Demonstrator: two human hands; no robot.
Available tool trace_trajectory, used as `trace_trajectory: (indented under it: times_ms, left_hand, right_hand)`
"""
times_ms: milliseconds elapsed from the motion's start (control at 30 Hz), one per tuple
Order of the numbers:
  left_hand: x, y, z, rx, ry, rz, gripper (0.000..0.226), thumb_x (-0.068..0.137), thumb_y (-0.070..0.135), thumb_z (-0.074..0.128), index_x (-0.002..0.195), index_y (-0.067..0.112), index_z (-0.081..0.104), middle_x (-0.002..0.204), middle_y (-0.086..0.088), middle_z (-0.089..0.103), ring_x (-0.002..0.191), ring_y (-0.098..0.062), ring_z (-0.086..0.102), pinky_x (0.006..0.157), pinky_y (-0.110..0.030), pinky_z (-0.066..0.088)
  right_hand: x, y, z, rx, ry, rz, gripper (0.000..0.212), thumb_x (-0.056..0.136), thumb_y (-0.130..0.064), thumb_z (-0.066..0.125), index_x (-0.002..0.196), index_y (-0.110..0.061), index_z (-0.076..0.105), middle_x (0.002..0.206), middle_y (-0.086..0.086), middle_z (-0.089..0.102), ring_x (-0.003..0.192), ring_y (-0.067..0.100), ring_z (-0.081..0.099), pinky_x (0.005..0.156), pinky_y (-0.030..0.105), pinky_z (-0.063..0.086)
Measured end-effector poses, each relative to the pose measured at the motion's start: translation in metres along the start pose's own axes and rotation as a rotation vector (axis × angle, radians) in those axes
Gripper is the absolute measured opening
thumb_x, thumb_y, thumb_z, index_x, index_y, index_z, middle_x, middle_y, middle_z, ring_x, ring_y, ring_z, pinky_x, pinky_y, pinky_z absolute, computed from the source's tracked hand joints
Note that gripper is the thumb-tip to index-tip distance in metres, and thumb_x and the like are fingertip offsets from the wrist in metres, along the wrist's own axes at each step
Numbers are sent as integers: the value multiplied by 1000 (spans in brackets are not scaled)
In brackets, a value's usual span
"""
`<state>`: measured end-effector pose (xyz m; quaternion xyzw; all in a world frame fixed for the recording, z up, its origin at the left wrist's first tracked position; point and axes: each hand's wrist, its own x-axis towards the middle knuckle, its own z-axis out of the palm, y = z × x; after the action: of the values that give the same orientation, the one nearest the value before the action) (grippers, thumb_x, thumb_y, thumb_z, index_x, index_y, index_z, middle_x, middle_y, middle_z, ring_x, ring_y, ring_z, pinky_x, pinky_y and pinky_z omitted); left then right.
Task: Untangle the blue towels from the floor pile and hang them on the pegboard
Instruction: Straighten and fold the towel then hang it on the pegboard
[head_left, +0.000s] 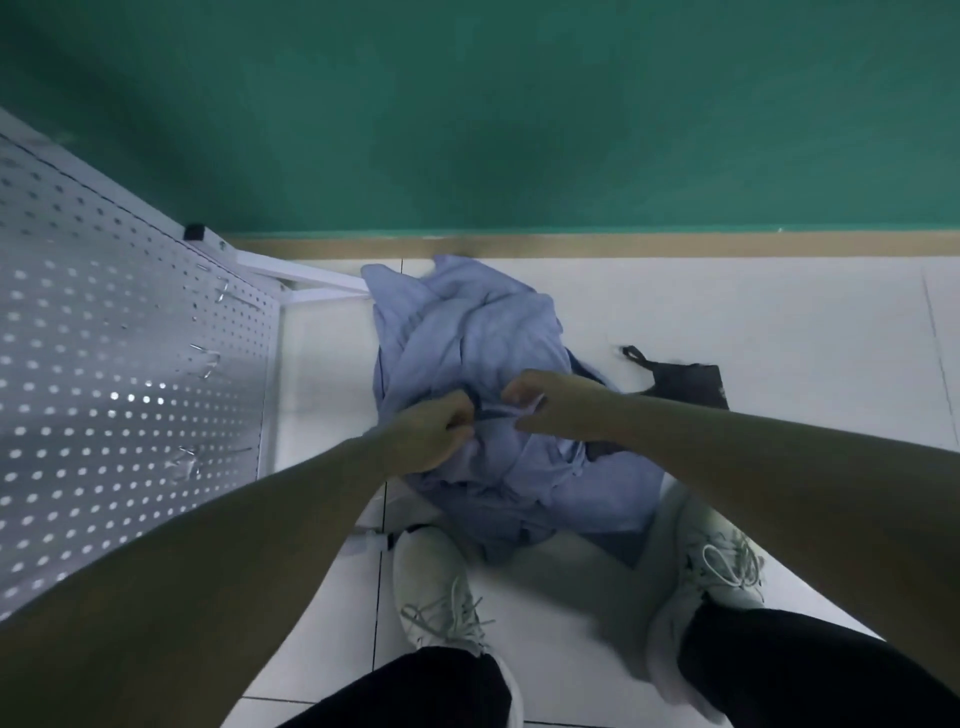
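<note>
— So, from the head camera, where are the blue towels (483, 374)?

— Bunched in one tangled heap on the white tiled floor (753, 322), in the middle of the view, its far edge close to the tan skirting (623, 244) under the green wall (519, 114). The near edge lies between the person's two pale laced shoes (436, 587).

— And the hands?

— Both are on top of the heap, close together. The left hand (434, 434) has its fingers curled into the cloth, gripping a fold. The right hand (545, 402), just to the right of it, pinches a thin strip of the same fabric, which runs taut between the two hands.

— Where is the pegboard (119, 364)?

— On the left, white and perforated, tilted steeply by the wide lens. A few small metal hooks (208, 358) stick out of it; none carries a towel. Its white base foot (306, 278) runs along the floor to the far-left corner of the heap, touching it or nearly so.

— Anything else on the floor?

— A dark cloth item with a loop (685, 384) lies right of the heap, partly behind the right forearm. Whether it touches the towels I cannot tell.
</note>
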<state>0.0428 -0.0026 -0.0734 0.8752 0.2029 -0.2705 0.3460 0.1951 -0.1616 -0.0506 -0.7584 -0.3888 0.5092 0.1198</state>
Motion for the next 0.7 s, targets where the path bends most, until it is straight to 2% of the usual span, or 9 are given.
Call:
trace_trajectory:
  times_ms: [67, 167, 233, 300, 367, 433, 500, 600, 700]
  left_hand:
    - [-4, 11, -11, -86, 25, 77, 19, 100, 12, 53, 84, 20, 48, 82, 3, 52, 75, -11, 46, 68, -24, 32]
    - [-16, 43, -39, -274, 125, 102, 27, 101, 3, 51, 83, 23, 46, 78, 9, 46, 71, -3, 41, 68, -17, 35]
    - [-27, 66, -55, -376, 199, 67, 28, 102, 9, 51, 81, 24, 45, 75, 7, 48, 68, -3, 41, 63, -16, 33]
    - [-41, 88, -68, -496, 251, 24, 18, 103, 17, 51, 86, 20, 48, 72, 4, 50, 61, -5, 41, 55, -16, 32]
    - [-58, 105, -77, -607, 298, 4, 11, 103, 23, 52, 93, 18, 52, 74, 2, 52, 61, -7, 43, 54, -19, 31]
    - [-76, 120, -87, -683, 346, -3, 11, 103, 28, 53, 93, 23, 55, 78, 3, 57, 65, -9, 47, 56, -25, 33]
    - [-95, 133, -98, -731, 394, 18, 11, 102, 29, 55, 91, 29, 56, 76, 3, 59, 64, -8, 51, 54, -24, 36]
    - [-123, 151, -112, -851, 436, 108, 5, 99, 26, 61, 96, 30, 61, 81, -4, 64, 68, -10, 58, 57, -21, 43]
    - [-148, 165, -119, -757, 526, 227, 13, 95, 17, 66, 100, 30, 65, 93, 11, 69, 84, -4, 63, 76, -16, 49]
  right_hand:
    - [-13, -10, -8, 37, 30, -30, 50, 96, -21, 66, 142, -12, 49, 140, 5, 53, 118, 16, 52, 88, 14, 36]
    - [-34, -28, -24, -3, -5, -73, 49, 98, -15, 63, 143, -3, 48, 137, 6, 54, 121, 18, 52, 86, 11, 36]
    - [-51, -40, -35, 43, 103, -112, 56, 92, -22, 71, 143, -17, 47, 126, -7, 55, 112, 11, 54, 84, 12, 35]
    - [-68, -49, -45, 80, 223, -136, 57, 88, -27, 75, 139, -25, 50, 118, -9, 58, 105, 12, 57, 84, 17, 41]
    - [-82, -58, -55, 131, 331, -129, 41, 89, -27, 74, 127, -25, 59, 108, -7, 64, 99, 16, 60, 83, 20, 47]
    - [-102, -71, -64, 234, 427, -141, 20, 92, -25, 70, 110, -21, 67, 96, -4, 69, 91, 21, 62, 79, 21, 48]
    - [-122, -82, -70, 305, 495, -180, 10, 95, -28, 67, 101, -21, 70, 97, 4, 73, 90, 23, 66, 85, 32, 51]
    - [-153, -99, -75, 366, 560, -239, 5, 96, -26, 66, 91, -25, 68, 87, 1, 72, 75, 11, 61, 79, 33, 51]
    - [-179, -117, -75, 437, 636, -311, 8, 98, -16, 62, 94, -22, 66, 70, -14, 61, 60, -7, 52, 67, 20, 43]
